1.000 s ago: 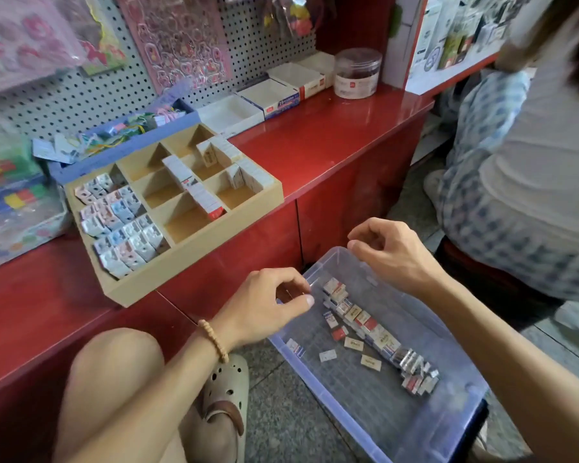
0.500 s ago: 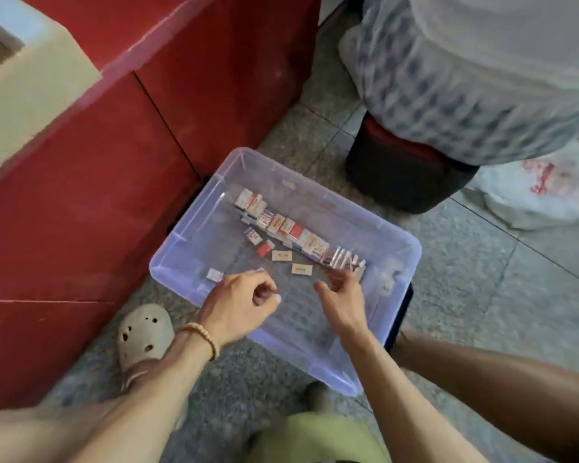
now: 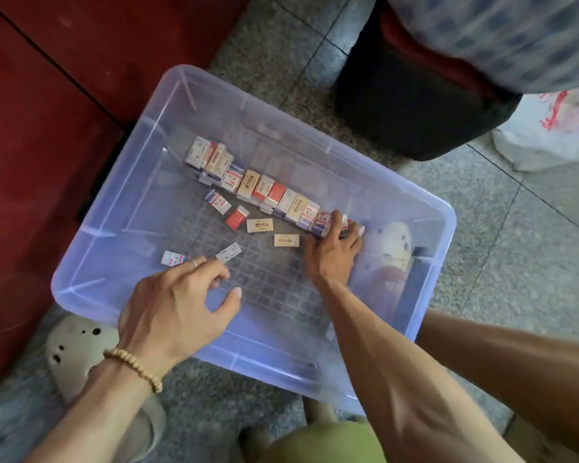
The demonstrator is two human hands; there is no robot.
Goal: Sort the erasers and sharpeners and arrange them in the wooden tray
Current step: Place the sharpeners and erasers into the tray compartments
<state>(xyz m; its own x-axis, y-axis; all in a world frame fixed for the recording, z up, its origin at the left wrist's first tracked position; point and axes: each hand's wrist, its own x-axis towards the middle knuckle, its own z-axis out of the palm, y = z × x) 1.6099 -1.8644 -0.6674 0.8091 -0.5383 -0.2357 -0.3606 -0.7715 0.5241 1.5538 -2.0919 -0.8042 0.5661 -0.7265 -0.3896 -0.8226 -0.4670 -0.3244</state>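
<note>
A clear plastic bin (image 3: 91, 262) sits on the floor below me. A slanted row of boxed erasers (image 3: 264, 188) lies along its bottom, with loose ones nearby: a red one (image 3: 237, 217), two beige ones (image 3: 259, 225) and a white one (image 3: 228, 252). My right hand (image 3: 331, 252) is inside the bin, its fingers curled round the erasers at the right end of the row. My left hand (image 3: 178, 309) hovers with loosely spread fingers just below the white eraser and another blue-white one (image 3: 173, 258), holding nothing. The wooden tray is out of view.
The red counter front (image 3: 30, 128) rises close on the left. A black stool (image 3: 415, 105) with a seated person in checked cloth (image 3: 498, 35) stands beyond the bin. A white plastic bag (image 3: 549, 135) lies at right. My pale shoe (image 3: 74, 345) is beside the bin.
My view dropped from the counter and tray to the bin. Both hands went down into it; the right hand reached the right end of the eraser row and closed on it.
</note>
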